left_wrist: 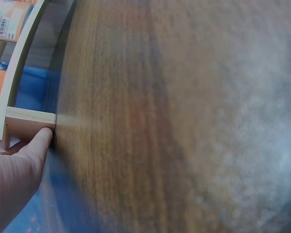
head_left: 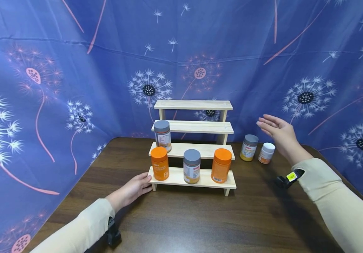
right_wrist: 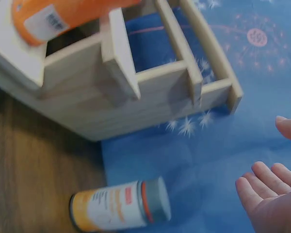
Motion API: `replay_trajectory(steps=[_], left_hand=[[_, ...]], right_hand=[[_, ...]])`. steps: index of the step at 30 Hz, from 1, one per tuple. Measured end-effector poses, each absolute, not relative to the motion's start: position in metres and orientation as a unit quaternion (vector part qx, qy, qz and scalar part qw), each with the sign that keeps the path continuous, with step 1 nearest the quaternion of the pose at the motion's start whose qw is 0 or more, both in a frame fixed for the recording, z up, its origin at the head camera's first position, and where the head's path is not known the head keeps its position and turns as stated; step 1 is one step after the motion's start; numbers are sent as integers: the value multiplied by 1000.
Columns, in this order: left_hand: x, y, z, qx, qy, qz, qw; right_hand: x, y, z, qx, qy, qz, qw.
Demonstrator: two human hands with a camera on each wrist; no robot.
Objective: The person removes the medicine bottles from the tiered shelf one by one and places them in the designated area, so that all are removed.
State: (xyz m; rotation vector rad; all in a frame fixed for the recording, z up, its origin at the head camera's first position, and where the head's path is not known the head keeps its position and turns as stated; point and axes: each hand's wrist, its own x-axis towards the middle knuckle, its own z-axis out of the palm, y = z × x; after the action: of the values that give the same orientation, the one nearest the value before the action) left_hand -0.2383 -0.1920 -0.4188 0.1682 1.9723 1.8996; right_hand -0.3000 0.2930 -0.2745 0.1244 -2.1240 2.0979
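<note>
My left hand point(head_left: 132, 190) holds the left end of a four-tier wooden display stand point(head_left: 197, 104) at its lowest step. In the left wrist view, a finger lies against the stand's short leg point(left_wrist: 31, 121). The lowest step carries an orange jar point(head_left: 160, 164) on the left, a grey-lidded jar point(head_left: 191, 167) in the middle and another orange jar point(head_left: 221, 166) on the right. One more grey-lidded jar point(head_left: 163, 136) stands on the second step. Raised in the air right of the stand, my right hand point(head_left: 279, 135) has its fingers extended and holds nothing.
On the brown wooden table point(head_left: 181, 218), right of the stand, are a grey-lidded jar point(head_left: 249, 148) and a smaller white-capped bottle point(head_left: 266, 153), below my right hand. Behind the table hangs a blue dandelion-print cloth point(head_left: 248, 80).
</note>
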Motion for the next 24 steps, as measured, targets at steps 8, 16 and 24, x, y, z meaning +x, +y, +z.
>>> replay_trajectory(steps=[8,16,24], left_hand=[[-238,-193,-418,55,703,681,199],[-237,-195,-418,63,704,679,200],[-236,-192,-417,60,705,679,196]], right_hand=[[-294,269,-255,44,-735,675,58],[-292,245,-250,58,-765,639,57],[-292,225,-250,74,-775,626,39]])
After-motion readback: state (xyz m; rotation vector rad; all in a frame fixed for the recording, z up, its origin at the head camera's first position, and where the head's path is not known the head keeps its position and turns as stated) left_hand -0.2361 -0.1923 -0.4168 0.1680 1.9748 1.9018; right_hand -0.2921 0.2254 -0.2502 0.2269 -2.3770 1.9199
